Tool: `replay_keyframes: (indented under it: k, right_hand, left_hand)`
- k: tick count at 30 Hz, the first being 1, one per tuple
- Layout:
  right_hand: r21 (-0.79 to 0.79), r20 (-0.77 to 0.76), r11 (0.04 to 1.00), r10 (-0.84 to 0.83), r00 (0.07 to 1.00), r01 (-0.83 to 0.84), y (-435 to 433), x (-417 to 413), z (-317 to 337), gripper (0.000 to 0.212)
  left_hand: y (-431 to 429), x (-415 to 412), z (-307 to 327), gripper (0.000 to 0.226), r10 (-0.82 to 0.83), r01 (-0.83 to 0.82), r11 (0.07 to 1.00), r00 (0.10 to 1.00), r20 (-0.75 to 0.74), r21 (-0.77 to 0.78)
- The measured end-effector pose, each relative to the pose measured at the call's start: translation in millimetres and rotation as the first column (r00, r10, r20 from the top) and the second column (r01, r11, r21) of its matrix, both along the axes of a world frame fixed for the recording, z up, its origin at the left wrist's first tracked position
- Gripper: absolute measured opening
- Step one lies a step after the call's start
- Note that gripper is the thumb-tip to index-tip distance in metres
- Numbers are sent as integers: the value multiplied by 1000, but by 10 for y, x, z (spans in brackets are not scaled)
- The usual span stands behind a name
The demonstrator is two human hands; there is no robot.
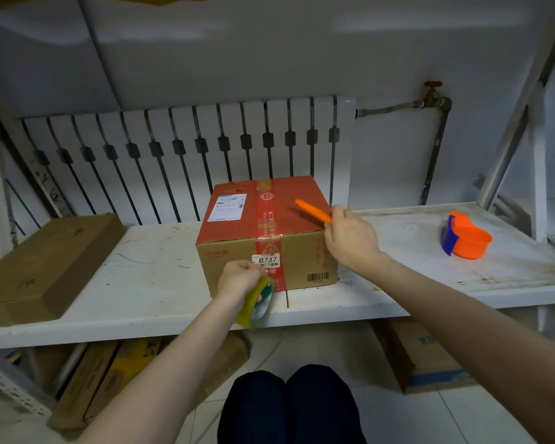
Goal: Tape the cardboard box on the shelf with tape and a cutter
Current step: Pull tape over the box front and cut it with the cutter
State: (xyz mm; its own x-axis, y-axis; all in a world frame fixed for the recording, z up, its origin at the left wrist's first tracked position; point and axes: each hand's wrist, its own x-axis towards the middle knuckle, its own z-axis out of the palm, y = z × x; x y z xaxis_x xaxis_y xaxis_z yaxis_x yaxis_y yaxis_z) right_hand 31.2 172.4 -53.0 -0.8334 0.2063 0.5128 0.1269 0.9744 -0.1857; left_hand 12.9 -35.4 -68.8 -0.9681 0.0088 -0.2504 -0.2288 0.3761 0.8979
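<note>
A cardboard box [231, 257] with a red top stands on the white shelf [148, 283], a strip of clear tape running over its top and down its front face. My left hand [237, 278] grips a yellow-green tape roll [258, 301] low against the box's front, near the shelf edge. My right hand [350, 237] holds an orange cutter [313, 209] above the box's top right edge, blade end pointing up-left over the lid.
A flat brown carton [42, 267] lies on the shelf at left. An orange and blue tape dispenser [463, 240] sits on the shelf at right. A radiator [186, 155] stands behind. More boxes [426, 357] lie on the floor under the shelf, by my knees.
</note>
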Motion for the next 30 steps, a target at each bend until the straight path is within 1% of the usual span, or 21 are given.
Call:
replay_keyframes:
  k: [2, 6, 10, 12, 14, 16, 18, 21, 24, 27, 30]
  right_hand:
    - [-25, -12, 1000, -5, 1000, 5, -24, -51, 27, 24]
    - [-47, -20, 998, -30, 999, 29, -38, -131, 62, 24]
    - [-80, -25, 996, -28, 999, 26, -28, -179, 68, 25]
    - [-91, -33, 996, -25, 999, 22, -23, -200, 68, 25]
    - [-109, -33, 994, -23, 999, 20, -16, -219, 70, 26]
    - [-143, -24, 990, -26, 999, 22, -5, -232, 72, 27]
    - [-160, -18, 986, -44, 999, 40, 11, -242, 69, 28]
    - [-141, -15, 988, -65, 998, 63, 37, -260, 45, 28]
    - [-117, -24, 991, -70, 997, 67, 28, -281, 19, 27]
    - [-50, -32, 996, -70, 997, 68, -8, -280, -14, 26]
    - [-62, -51, 996, -71, 996, 67, -19, -282, -30, 26]
  left_hand:
    - [-11, -6, 186, 12, -60, 59, 998, 997, -42, -19]
    - [-10, -30, 626, 3, -117, 113, 993, 976, -184, -33]
    - [7, -96, 1017, 6, -163, 145, 987, 903, -398, -75]
    - [35, -152, 1118, 4, -184, 111, 979, 844, -504, -171]
    - [67, -244, 1130, 13, -219, 47, 953, 786, -578, -298]
    - [69, -358, 1074, 20, -259, -21, 913, 740, -621, -407]
    - [41, -502, 972, 23, -313, -72, 859, 709, -631, -507]
    - [-19, -696, 810, 26, -370, -112, 781, 710, -600, -614]
    - [-46, -845, 708, 28, -401, -149, 734, 692, -600, -663]
    - [-72, -968, 637, 27, -447, -166, 682, 676, -586, -712]
    - [-126, -1052, 537, 28, -520, -149, 608, 667, -533, -779]
